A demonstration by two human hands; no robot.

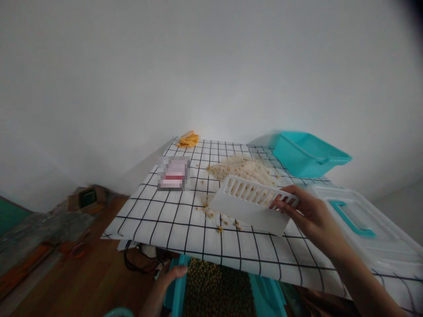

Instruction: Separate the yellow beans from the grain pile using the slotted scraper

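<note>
My right hand (306, 211) pinches the slotted edge of a white plastic basket (249, 213) at its right end. The basket is tilted at the near side of a pale, crumbly heap (244, 169) on the table, and a row of slots runs along its upper edge. Yellowish grains (208, 211) lie scattered by its left end. Below the table's front edge, my left hand (170, 281) is closed on the left rim of a teal bin (178, 286). That bin holds many small round yellow-green and dark grains (214, 288).
A white checked cloth (148, 224) covers the table. On it are a teal tub (304, 154), a clear lid with a teal handle (355, 220), a yellow cloth (189, 139) and a blurred-out pinkish item (174, 173). Dark cables (132, 259) hang below its left front edge.
</note>
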